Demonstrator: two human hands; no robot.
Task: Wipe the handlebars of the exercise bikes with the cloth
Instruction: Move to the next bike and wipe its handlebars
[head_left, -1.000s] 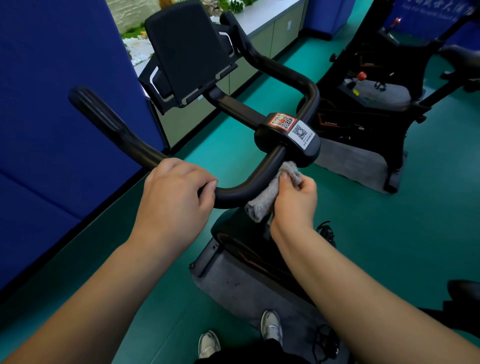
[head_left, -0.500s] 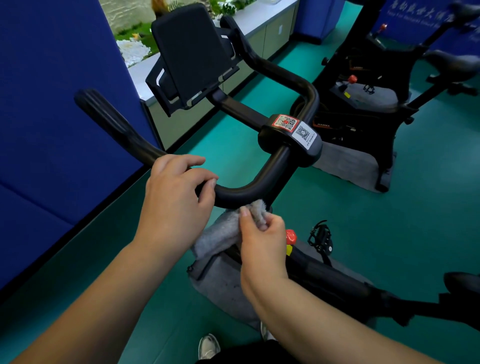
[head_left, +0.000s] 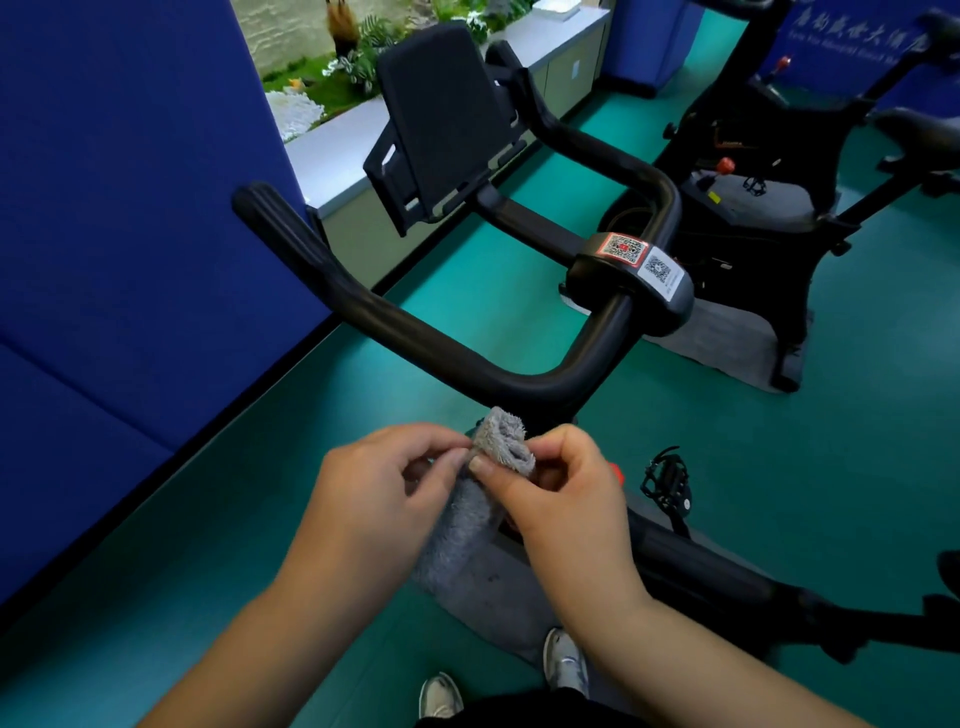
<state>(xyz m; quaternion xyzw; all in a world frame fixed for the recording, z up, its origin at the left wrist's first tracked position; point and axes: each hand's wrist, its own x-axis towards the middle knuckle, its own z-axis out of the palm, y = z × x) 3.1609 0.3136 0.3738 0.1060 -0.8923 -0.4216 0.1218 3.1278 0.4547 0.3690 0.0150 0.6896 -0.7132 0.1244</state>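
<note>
Hands have both come off the bar since a second ago: back then the left hand (head_left: 379, 499) gripped the near bend of the handlebars (head_left: 467, 364) and the right hand (head_left: 566, 499) rubbed the cloth (head_left: 498, 447) against the bar just below the clamp. Half a second ago the left was loosening and the right had dropped under the bar. Now both meet below and nearer than the handlebars, apart from them. The grey cloth is bunched between the two hands; the left grip pinches its left side with thumb and fingertips, the right grip pinches the top fold between thumb and forefinger, and a long tail of cloth hangs down between the wrists.

The view has also tipped, so the whole left horn of the bar shows bare, and the black tablet holder (head_left: 441, 124) sits farther up.

Labels: two QR stickers lie on the clamp (head_left: 631, 291) at the middle of the bar, a red-bordered sticker (head_left: 622, 248) on the left and a white sticker (head_left: 661, 271) on the right; small print under the white one is too fine to read. A blue banner (head_left: 857, 41) at far right carries pale characters, probably Chinese with a line of Latin script beneath, but it is blurred.

A second bike (head_left: 753, 171) stands far right on a grey mat (head_left: 727, 343). Blue panels (head_left: 130, 208) line the left; the floor (head_left: 779, 467) is green.
</note>
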